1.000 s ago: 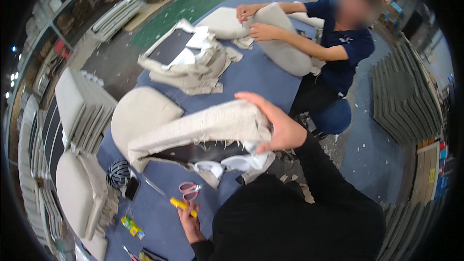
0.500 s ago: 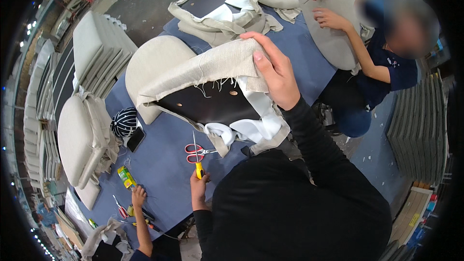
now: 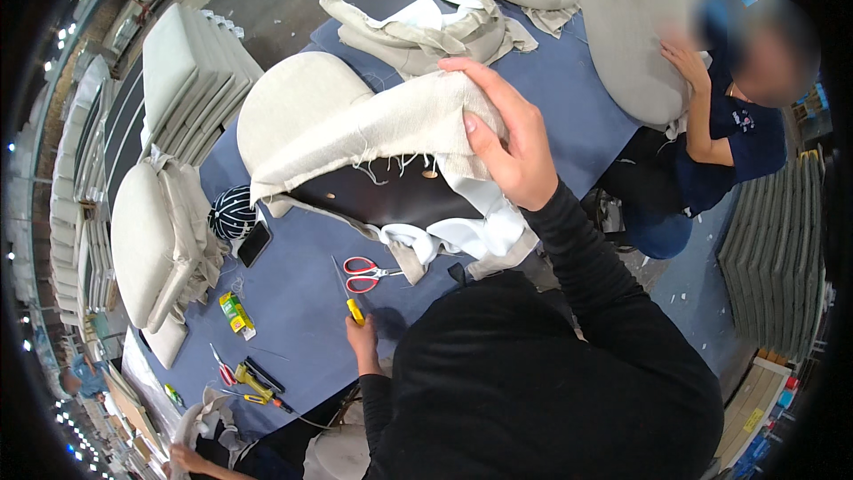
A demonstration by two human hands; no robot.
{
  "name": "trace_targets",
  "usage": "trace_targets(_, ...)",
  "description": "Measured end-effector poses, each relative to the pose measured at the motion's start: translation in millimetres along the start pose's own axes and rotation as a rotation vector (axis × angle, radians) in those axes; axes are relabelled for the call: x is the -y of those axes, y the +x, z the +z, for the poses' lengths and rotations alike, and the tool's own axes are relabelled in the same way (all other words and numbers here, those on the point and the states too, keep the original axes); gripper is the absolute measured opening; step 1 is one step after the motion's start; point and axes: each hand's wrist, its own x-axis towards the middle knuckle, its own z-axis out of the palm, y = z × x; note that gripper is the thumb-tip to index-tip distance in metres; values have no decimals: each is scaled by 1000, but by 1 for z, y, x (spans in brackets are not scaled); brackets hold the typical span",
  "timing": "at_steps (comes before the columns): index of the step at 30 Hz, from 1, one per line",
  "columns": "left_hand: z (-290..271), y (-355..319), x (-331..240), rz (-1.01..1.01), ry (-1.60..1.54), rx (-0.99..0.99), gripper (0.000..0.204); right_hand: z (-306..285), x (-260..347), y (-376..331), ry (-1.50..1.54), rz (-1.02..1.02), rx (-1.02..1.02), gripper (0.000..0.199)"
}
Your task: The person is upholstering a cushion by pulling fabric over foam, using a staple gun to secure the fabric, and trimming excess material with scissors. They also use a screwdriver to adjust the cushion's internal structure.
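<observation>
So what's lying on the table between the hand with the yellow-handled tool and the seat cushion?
In the head view, red-handled scissors lie on the blue table between the left hand and the seat cushion.

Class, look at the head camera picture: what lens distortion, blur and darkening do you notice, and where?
Head view: fisheye bending curves the blue table edge; black corners ring the picture; the co-worker's face is blurred out; the right hand on the beige cover is sharp and evenly lit.
</observation>
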Motion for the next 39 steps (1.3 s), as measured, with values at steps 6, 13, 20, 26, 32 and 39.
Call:
trace_targets(6,-53,8,-142,478,-262,-245,22,2,8,-18,298,-21,55,60)
trace_targets(13,-190,-84,-357,1147,-439,-234,25,31,31,-18,426,33,186,52)
trace_targets(20,-185,-54,-426,1303,-523,742,43,72,35,-26,436,34,187,46)
trace_targets(26,-180,-57,-420,1328,-661,749,27,80,48,-28,470,115,257,51)
trace_targets(32,-176,-67,-415,1260,-693,597,32,81,46,-26,423,103,253,53)
trace_targets(39,-176,-60,-407,1186,-824,560,37,93,39,-22,478,19,231,41)
